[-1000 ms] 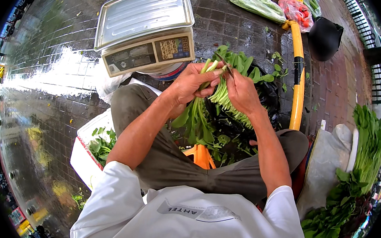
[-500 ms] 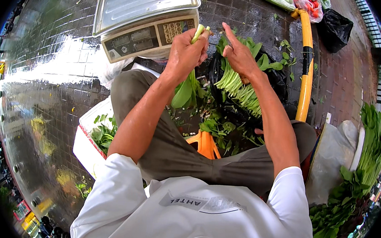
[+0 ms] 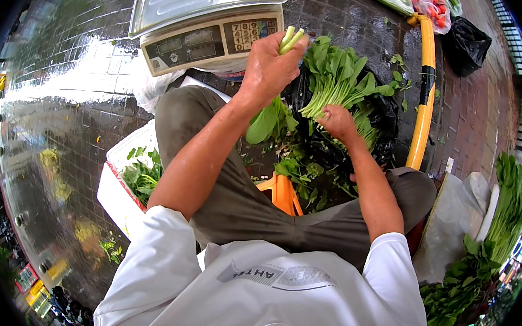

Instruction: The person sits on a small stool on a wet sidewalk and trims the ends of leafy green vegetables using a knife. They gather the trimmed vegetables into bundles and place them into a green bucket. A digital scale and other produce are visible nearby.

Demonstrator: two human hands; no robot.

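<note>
My left hand (image 3: pixel 273 67) is closed around a few leafy green stalks, their pale cut stems (image 3: pixel 291 40) sticking out above the fist. Broad green leaves (image 3: pixel 266 124) hang below that hand. My right hand (image 3: pixel 339 124) is closed at the stem ends of a large bunch of leafy greens (image 3: pixel 333 83), its fingers curled against the stems and partly hidden. This bunch lies on a black plastic bag (image 3: pixel 390 112), leaves pointing away from me.
A scale (image 3: pixel 209 39) with a metal tray stands ahead on the left. A white box (image 3: pixel 115 182) of greens sits left of my knee. A yellow pole (image 3: pixel 422 96) rises on the right. An orange plastic piece (image 3: pixel 283 194) and scattered leaves lie between my legs.
My right hand has come down and toward me, from beside the left hand to the bunch's stem ends, and its stretched finger has curled in. The left hand has shifted slightly right.
</note>
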